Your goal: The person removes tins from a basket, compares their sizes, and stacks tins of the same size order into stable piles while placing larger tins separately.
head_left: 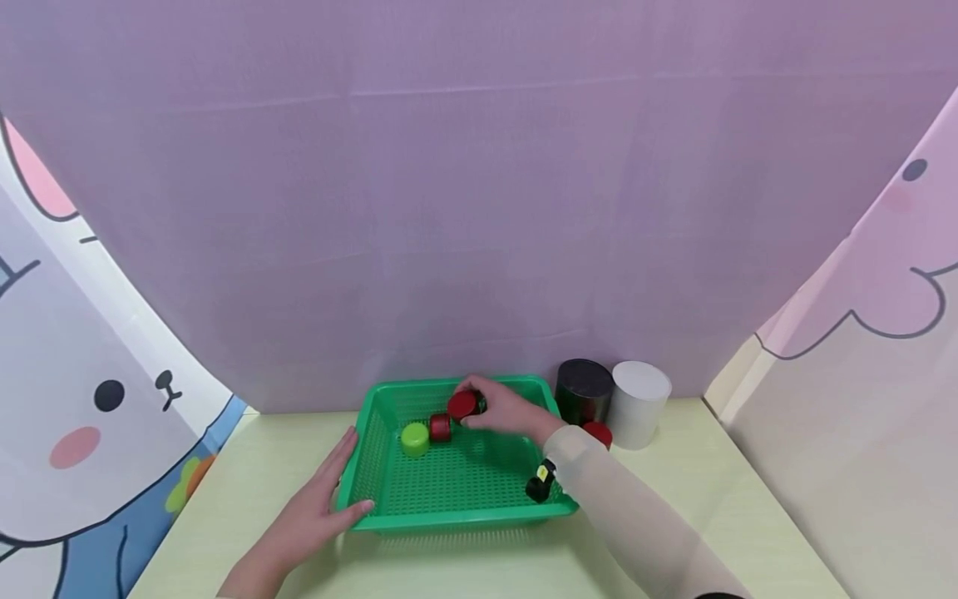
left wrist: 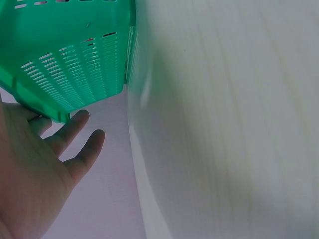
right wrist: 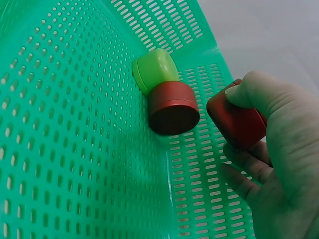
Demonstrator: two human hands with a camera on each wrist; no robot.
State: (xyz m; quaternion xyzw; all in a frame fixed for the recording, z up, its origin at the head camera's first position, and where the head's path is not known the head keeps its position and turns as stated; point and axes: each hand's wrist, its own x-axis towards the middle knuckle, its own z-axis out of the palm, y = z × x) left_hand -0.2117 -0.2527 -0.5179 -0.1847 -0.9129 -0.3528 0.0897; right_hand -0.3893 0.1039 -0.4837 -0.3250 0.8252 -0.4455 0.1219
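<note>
1. Head view: right hand (head_left: 509, 409) pinches a red canister (head_left: 461, 406) between thumb and fingers, held inside a green perforated basket (head_left: 456, 522).
2. Left hand (head_left: 310, 512), fingers extended, rests against the basket's left rim.
3. Second red canister (head_left: 440, 428) and lime-green container (head_left: 415, 439) sit together in the basket.
4. Black canister (head_left: 584, 384) and white canister (head_left: 639, 403) stand upright near its right side.

Basket (head_left: 464, 522): room over front middle; green jar (head_left: 415, 440), red jar (head_left: 440, 428) block rear left; black canister (head_left: 582, 393) outside right.
</note>
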